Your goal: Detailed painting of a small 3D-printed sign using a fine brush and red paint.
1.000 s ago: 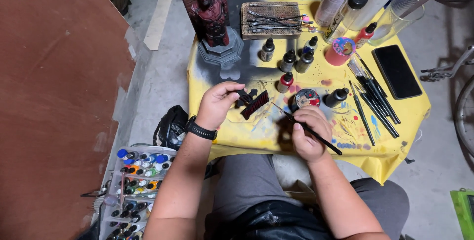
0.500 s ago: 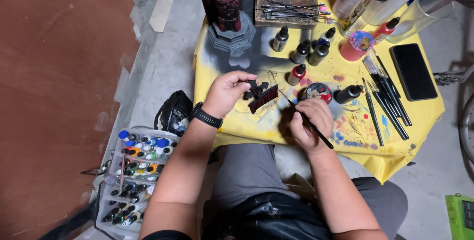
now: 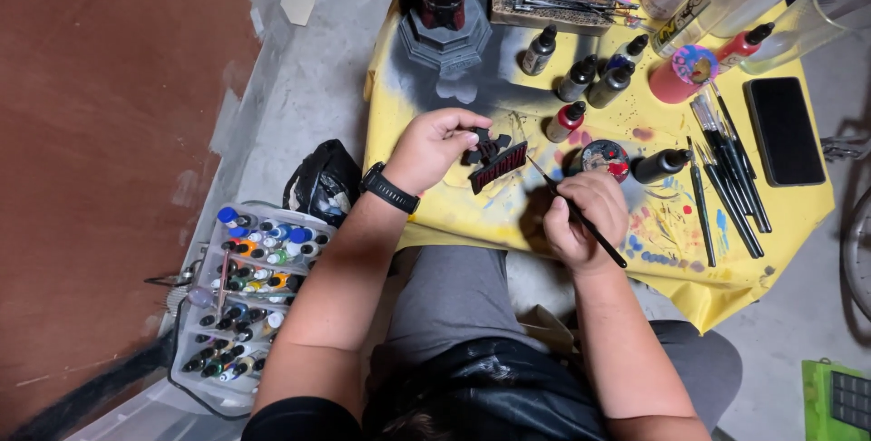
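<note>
item: small dark red model part (image 3: 497, 164), held above the yellow desk (image 3: 472, 214). likely light, rigid, thin edges fragile. left hand (image 3: 435, 146) grip pinched on its black end; right hand (image 3: 585, 219) grip closed around a fine paintbrush (image 3: 575, 211).

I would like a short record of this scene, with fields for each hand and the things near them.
left hand: holds a small dark model part with a red strip
right hand: holds a thin paintbrush, tip toward the part
surface: yellow cloth stained with paint
near the hands: dropper bottles, spare brushes, black phone
on the floor: tray of paint bottles
</note>
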